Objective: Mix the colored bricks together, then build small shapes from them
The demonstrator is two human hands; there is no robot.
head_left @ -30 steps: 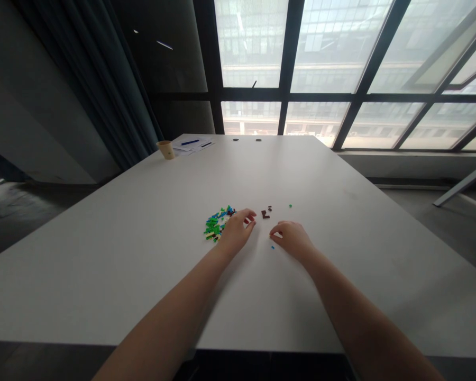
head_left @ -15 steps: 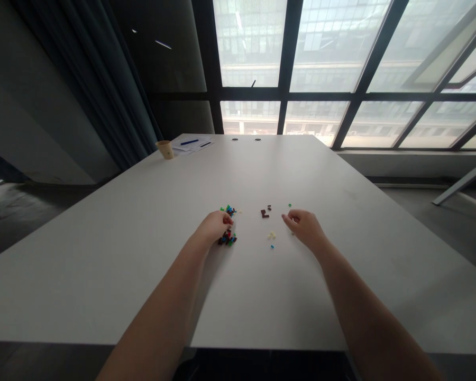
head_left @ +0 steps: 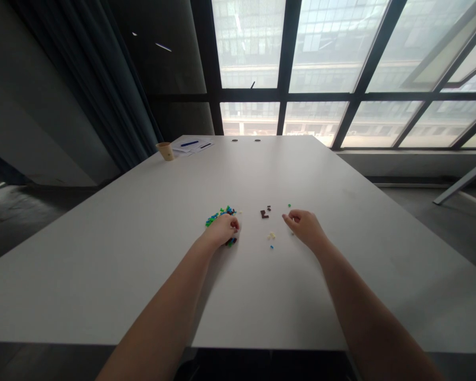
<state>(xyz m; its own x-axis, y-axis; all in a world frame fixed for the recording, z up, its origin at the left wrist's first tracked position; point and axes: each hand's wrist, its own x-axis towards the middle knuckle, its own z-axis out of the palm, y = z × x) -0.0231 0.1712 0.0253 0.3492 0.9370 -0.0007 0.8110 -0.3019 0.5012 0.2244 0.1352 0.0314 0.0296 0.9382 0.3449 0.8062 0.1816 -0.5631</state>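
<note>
Fingers (head_left: 234,225) of the left hand (head_left: 223,230) curl down over the pile of small bricks (head_left: 215,217) at centre frame, touching it; whether they grip any cannot be told. Just right lie a brown piece (head_left: 264,214) and cream bits (head_left: 272,235). Further right, the right hand (head_left: 306,226) rests on the surface (head_left: 143,254), thumb and forefinger tips together. A paper cup (head_left: 165,151) stands at upper left.

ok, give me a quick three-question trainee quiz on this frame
1. True or false: the left hand covers part of the pile of coloured bricks.
2. What stands at the far left corner of the table? A) paper cup B) bottle C) laptop
3. Fill in: the L-shaped piece lying between the left hand and the right hand is dark ____.
Key: 1 true; 2 A; 3 brown.
</note>
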